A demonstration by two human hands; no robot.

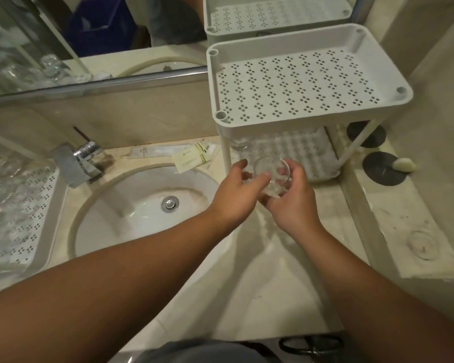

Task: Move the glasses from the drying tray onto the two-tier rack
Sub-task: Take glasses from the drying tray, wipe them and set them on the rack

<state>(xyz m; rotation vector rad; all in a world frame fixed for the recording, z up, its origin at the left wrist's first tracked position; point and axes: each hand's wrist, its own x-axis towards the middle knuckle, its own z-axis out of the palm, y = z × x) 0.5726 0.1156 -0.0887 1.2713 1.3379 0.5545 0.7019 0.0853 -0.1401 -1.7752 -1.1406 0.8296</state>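
Note:
A clear drinking glass (271, 175) is held between both hands just in front of the white two-tier rack (309, 85). My left hand (236, 197) pinches its near side with thumb and fingers. My right hand (291, 203) curls round it from below and from the right. The glass is tilted, its mouth facing up toward me. The rack's top tier holds nothing; another glass (238, 144) stands at the back left of the lower tier (307, 153). The white drying tray (29, 213) at the far left carries several clear glasses (0, 184), blurred.
A round white sink (131, 205) with a chrome faucet (81, 163) lies between tray and rack. Paper sachets (192, 155) lie behind the sink. Right of the rack are two dark round discs (383, 167) and a small white object (404, 165). A mirror (89, 35) spans the back wall.

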